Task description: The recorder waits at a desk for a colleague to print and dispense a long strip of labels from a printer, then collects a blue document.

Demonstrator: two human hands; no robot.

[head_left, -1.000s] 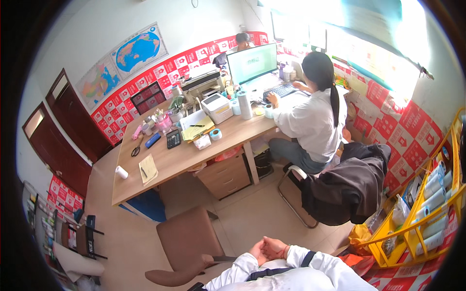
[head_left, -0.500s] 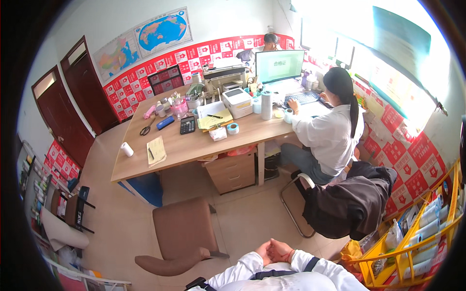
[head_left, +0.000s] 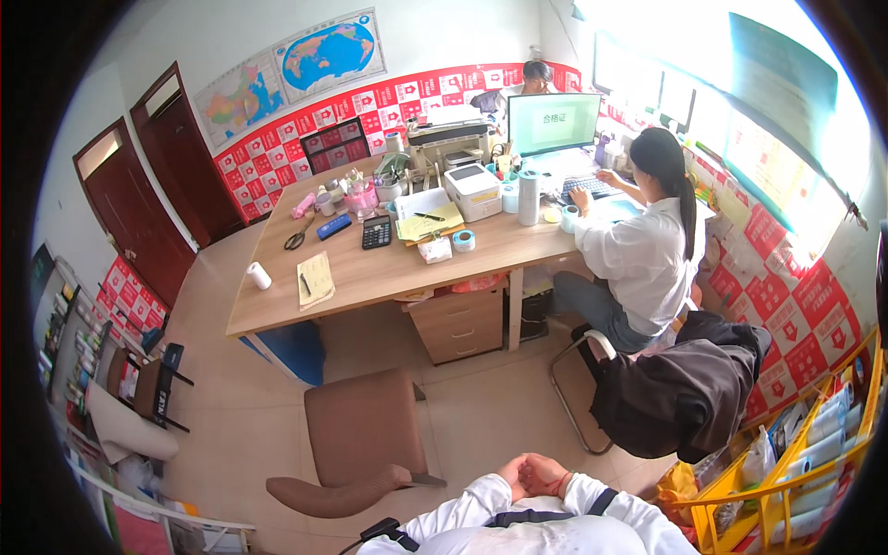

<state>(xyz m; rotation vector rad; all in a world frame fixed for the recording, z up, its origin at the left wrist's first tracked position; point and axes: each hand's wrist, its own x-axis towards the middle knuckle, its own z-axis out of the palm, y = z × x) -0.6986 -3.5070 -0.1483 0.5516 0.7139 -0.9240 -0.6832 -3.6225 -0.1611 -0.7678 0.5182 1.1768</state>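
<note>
We see a long matt pale-wood desk (head_left: 370, 277), a brown cloth-covered chair (head_left: 361, 444), a glossy tiled beige floor (head_left: 490, 407) and dark varnished wooden doors (head_left: 139, 213).

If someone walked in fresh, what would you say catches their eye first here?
Probably the long wooden desk across the middle, crowded with a calculator, scissors and a printer. A person in a white shirt types at its right end. At the bottom edge, the wearer's left hand and right hand are clasped together.
</note>
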